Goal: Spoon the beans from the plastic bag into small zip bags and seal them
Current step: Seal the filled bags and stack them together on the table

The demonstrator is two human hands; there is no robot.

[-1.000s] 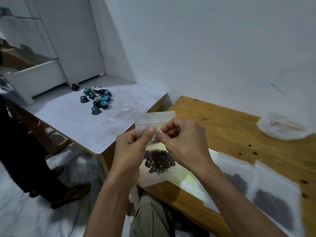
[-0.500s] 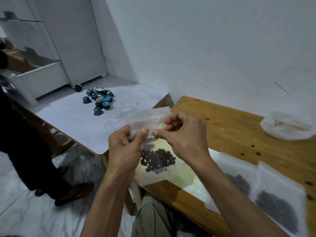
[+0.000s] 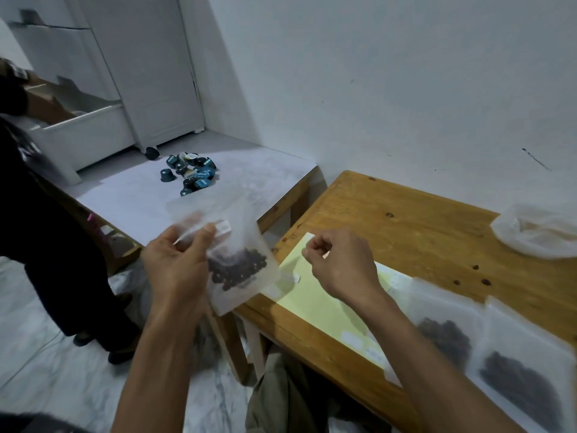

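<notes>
Hanging limp off the wooden table's (image 3: pixel 406 232) near corner, the small zip bag (image 3: pixel 246 276) looks light, floppy and slick, beans (image 3: pixel 239 270) pooled low; left hand (image 3: pixel 178 264) pinches its top strip, the best hold, while right hand (image 3: pixel 340 264) curls empty.

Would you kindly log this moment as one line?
left hand: pinching zip bag | right hand: curled, empty | beans: inside bag

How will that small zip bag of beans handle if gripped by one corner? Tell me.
The zip bag looks like thin, floppy film, so it likely sags below the left hand. The beans pool low, so it probably swings bottom-heavy. Likely light overall.
</notes>
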